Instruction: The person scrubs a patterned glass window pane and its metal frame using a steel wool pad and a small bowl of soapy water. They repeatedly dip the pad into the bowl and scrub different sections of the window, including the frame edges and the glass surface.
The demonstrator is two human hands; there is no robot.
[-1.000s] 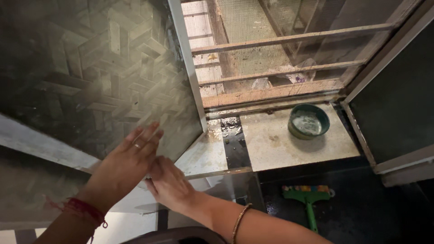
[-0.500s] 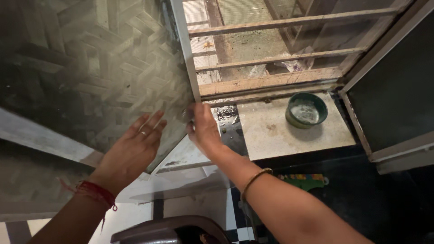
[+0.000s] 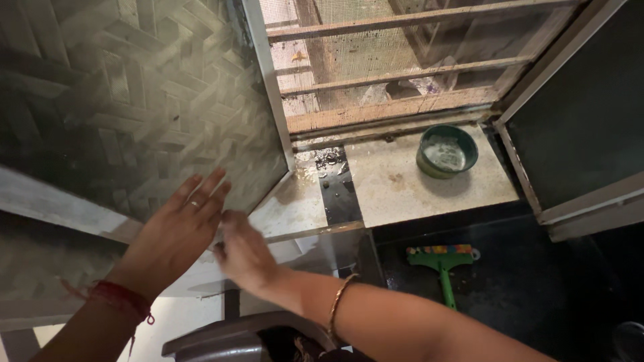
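Both hands: left hand (image 3: 176,231) flat on patterned glass pane (image 3: 134,100), right hand (image 3: 243,253) beside.

Glass pane (image 3: 134,100): frosted grey-green, woven herringbone pattern, pale grey frame. Mesh screen (image 3: 376,40): beige, fine grid, light brown wooden bars. Sill (image 3: 416,188): off-white, stained, with one black stripe. Bowl (image 3: 447,151): dark green, whitish inside. Brush (image 3: 441,260): green handle, multicoloured head. Floor (image 3: 523,281): black. Left hand (image 3: 176,231): silver ring, red thread at wrist. Right hand (image 3: 245,255): gold bangle.
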